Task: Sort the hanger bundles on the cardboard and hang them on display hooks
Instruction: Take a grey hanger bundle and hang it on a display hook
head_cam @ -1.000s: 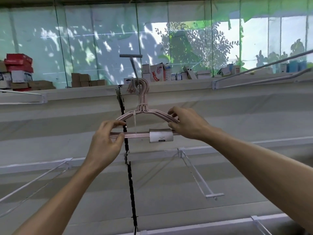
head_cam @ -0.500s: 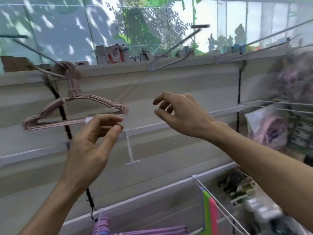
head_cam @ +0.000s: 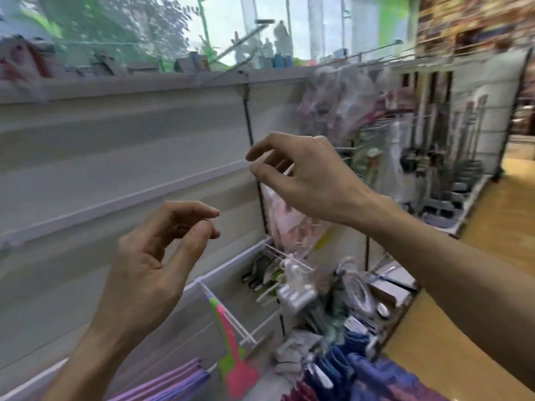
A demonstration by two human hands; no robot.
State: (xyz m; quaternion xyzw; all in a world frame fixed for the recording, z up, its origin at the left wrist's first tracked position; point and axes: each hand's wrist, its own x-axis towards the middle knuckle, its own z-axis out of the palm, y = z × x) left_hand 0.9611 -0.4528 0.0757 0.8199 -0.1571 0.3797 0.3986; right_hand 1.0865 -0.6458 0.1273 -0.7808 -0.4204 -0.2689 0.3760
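Hangers: the pink bundle that hung on a hook at upper left half a second ago is out of view now; the view has swung right along the shelving.
Purple hangers (head_cam: 170,380): a flat bundle at the bottom edge, low against the wall panel (head_cam: 115,157), below the left hand.
Blue hangers (head_cam: 347,369): a cluster at bottom right, blurred, next to the purple ones and right of the pink-green item (head_cam: 231,357).
Left hand (head_cam: 150,267): raised in front of the panel, fingers loosely curled, thumb near the fingertips, holding nothing. Half a second ago it sat just under the pink bundle's bar; now it is apart from any hanger.
Right hand (head_cam: 307,180): higher and to the right, palm down, fingers relaxed and slightly bent, empty, as it was half a second ago. It hangs in front of a clear packet (head_cam: 289,224) of goods; whether it touches the packet cannot be told.
Hooks: a white wire hook (head_cam: 231,316) juts from the panel between the hands and below them, carrying the pink-green item.
Right side: bagged goods and long-handled tools hang on further racks (head_cam: 434,140), all blurred; wooden floor (head_cam: 492,227) beyond.
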